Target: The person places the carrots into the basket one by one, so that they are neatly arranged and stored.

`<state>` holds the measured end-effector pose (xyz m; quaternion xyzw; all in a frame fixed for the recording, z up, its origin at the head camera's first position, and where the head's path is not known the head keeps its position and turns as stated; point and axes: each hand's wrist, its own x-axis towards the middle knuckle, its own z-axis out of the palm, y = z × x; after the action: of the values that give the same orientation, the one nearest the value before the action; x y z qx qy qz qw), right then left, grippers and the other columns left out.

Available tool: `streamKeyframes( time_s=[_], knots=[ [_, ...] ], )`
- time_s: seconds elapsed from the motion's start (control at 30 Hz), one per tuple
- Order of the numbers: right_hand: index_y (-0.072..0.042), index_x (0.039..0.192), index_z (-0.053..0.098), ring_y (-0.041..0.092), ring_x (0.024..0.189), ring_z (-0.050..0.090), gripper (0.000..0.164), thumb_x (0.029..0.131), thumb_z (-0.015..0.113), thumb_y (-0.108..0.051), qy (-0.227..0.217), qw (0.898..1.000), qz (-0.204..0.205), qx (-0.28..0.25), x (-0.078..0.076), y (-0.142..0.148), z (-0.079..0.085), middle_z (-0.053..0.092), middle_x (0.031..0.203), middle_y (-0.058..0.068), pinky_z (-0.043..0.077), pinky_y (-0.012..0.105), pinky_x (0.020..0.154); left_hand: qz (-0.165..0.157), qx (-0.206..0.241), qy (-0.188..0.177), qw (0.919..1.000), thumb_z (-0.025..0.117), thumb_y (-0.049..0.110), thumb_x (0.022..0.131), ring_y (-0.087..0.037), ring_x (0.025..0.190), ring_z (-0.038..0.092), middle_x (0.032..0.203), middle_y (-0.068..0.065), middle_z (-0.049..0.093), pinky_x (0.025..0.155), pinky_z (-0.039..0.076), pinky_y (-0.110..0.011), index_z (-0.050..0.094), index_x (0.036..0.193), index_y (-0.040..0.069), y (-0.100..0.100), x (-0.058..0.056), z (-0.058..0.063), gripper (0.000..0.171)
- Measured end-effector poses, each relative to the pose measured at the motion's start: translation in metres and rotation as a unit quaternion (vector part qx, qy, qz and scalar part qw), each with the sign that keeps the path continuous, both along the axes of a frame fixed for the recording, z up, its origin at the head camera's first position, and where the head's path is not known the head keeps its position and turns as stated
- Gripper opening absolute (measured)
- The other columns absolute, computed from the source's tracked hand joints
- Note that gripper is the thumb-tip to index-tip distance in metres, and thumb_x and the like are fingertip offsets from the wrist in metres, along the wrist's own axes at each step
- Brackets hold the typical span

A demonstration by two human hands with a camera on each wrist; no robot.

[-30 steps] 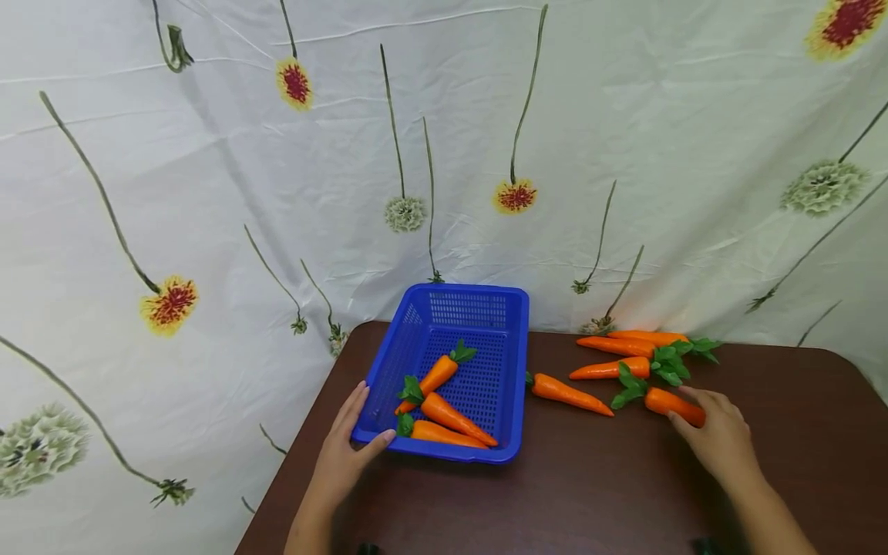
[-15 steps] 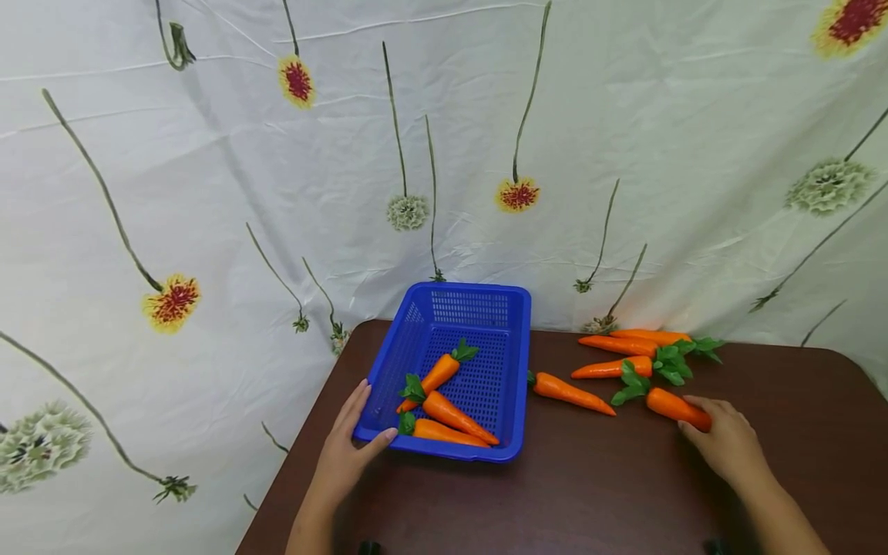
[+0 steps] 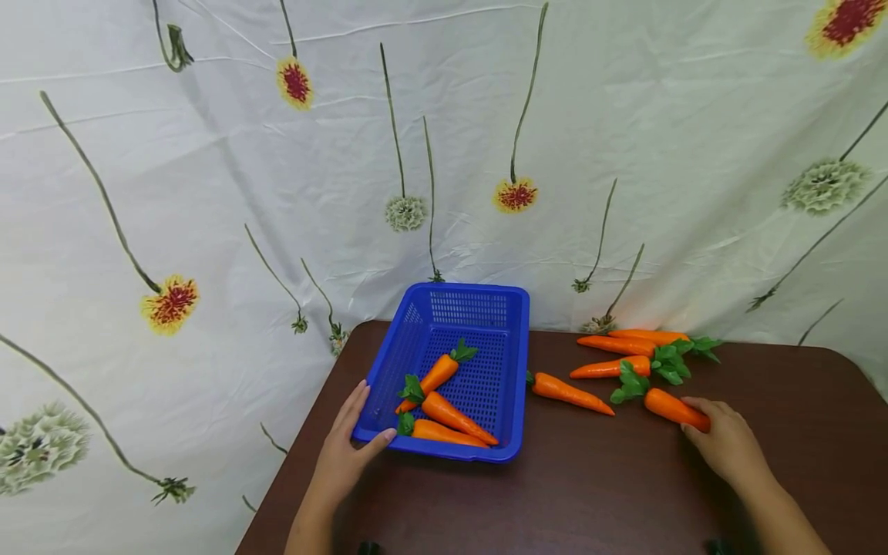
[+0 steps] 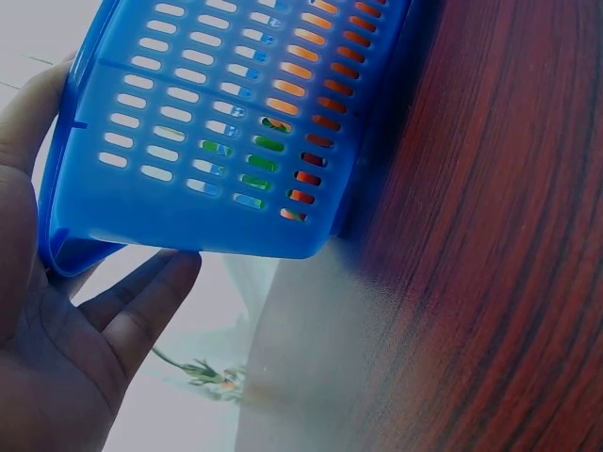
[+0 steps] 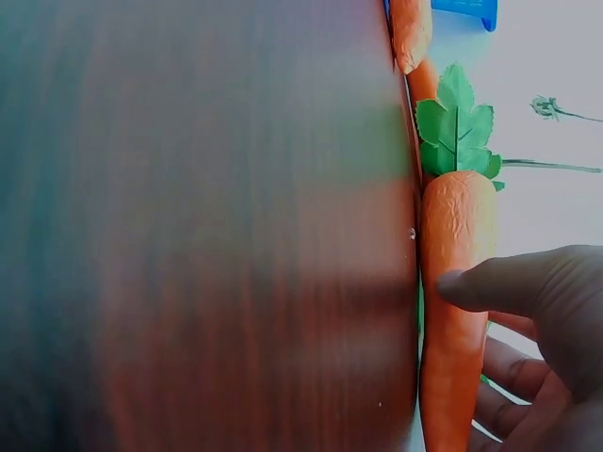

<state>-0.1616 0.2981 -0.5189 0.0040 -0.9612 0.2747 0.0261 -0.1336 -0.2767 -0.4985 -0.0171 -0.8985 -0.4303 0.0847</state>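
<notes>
My left hand [image 3: 340, 455] grips the near left corner of a blue plastic basket [image 3: 516, 370], thumb over the front rim and fingers along the left side. In the left wrist view the slotted wall of the basket [image 4: 188, 113] fills the upper part. Inside the basket lie three orange carrots [image 3: 451, 416] with green leaves. My right hand [image 3: 728, 447] holds a carrot [image 3: 669, 405] by its narrower end, leaves pointing left. The right wrist view shows the thumb on one side of this carrot [image 5: 457, 235] and fingers behind it, close along the table.
Between the basket and my right hand lies a single carrot [image 3: 569, 394]. Several more carrots [image 3: 613, 346] lie together near the back edge of the dark brown table [image 3: 555, 493]. A white flower-printed cloth [image 3: 444, 154] hangs behind the table.
My right hand has shifted slightly right along the carrot and its fingers have closed on it. That carrot has moved a little to the right. The left hand and basket stay put.
</notes>
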Motion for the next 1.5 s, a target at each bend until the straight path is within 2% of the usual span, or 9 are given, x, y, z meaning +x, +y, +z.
streamKeyframes(
  time_s=[0.3, 0.5, 0.67, 0.93, 1.13, 1.5],
  knots=[
    [0.007, 0.131, 0.059, 0.05, 0.105, 0.057, 0.046, 0.091, 0.07, -0.01, 0.029, 1.0, -0.001, -0.009, 0.005, -0.004, 0.002, 0.059, 0.121, 0.036, 0.047, 0.061, 0.083, 0.004, -0.002, -0.004, 1.0, 0.077, 0.04, 0.088, -0.026, 0.153, 0.029, 0.168, 0.006, 0.025, 0.12, 0.031, -0.058, 0.033, 0.159, 0.027, 0.001, 0.0, 0.001, 0.085],
    [0.003, 0.131, 0.061, 0.042, 0.098, 0.061, 0.045, 0.09, 0.074, -0.012, 0.054, 0.998, -0.009, -0.021, 0.01, -0.015, 0.011, 0.062, 0.119, 0.031, 0.047, 0.053, 0.076, 0.004, -0.008, -0.006, 0.9999, 0.077, 0.041, 0.088, -0.027, 0.152, 0.029, 0.168, 0.004, 0.025, 0.12, 0.031, -0.058, 0.032, 0.16, 0.025, 0.001, 0.0, 0.001, 0.086],
    [0.001, 0.13, 0.063, 0.044, 0.1, 0.061, 0.044, 0.09, 0.075, -0.012, 0.078, 0.996, -0.009, -0.031, 0.013, -0.028, 0.02, 0.062, 0.12, 0.03, 0.047, 0.055, 0.077, 0.007, -0.007, -0.008, 0.9999, 0.078, 0.04, 0.088, -0.024, 0.152, 0.029, 0.168, 0.006, 0.025, 0.119, 0.031, -0.057, 0.032, 0.159, 0.028, 0.001, 0.0, 0.001, 0.085],
    [-0.002, 0.127, 0.066, 0.041, 0.099, 0.063, 0.043, 0.086, 0.078, -0.01, 0.123, 0.992, 0.0, -0.035, 0.016, -0.046, 0.032, 0.066, 0.115, 0.024, 0.049, 0.053, 0.078, 0.001, 0.001, 0.0, 1.0, 0.078, 0.04, 0.088, -0.028, 0.153, 0.028, 0.168, 0.004, 0.025, 0.12, 0.029, -0.061, 0.033, 0.159, 0.026, 0.001, 0.0, 0.0, 0.085],
    [-0.003, 0.127, 0.066, 0.041, 0.101, 0.063, 0.044, 0.086, 0.079, -0.012, 0.129, 0.991, 0.018, -0.032, 0.015, -0.058, 0.037, 0.067, 0.118, 0.024, 0.049, 0.057, 0.08, 0.002, 0.001, 0.002, 1.0, 0.078, 0.038, 0.088, -0.03, 0.153, 0.028, 0.168, 0.002, 0.026, 0.12, 0.029, -0.061, 0.034, 0.159, 0.025, 0.001, -0.001, 0.0, 0.084],
    [-0.004, 0.122, 0.069, 0.039, 0.102, 0.064, 0.042, 0.083, 0.082, -0.009, 0.184, 0.981, 0.046, -0.051, 0.014, -0.083, 0.047, 0.07, 0.113, 0.018, 0.051, 0.057, 0.082, 0.004, 0.0, 0.004, 1.0, 0.078, 0.039, 0.087, -0.029, 0.153, 0.028, 0.168, 0.004, 0.027, 0.12, 0.028, -0.061, 0.035, 0.159, 0.025, 0.001, 0.0, 0.001, 0.085]
  ],
)
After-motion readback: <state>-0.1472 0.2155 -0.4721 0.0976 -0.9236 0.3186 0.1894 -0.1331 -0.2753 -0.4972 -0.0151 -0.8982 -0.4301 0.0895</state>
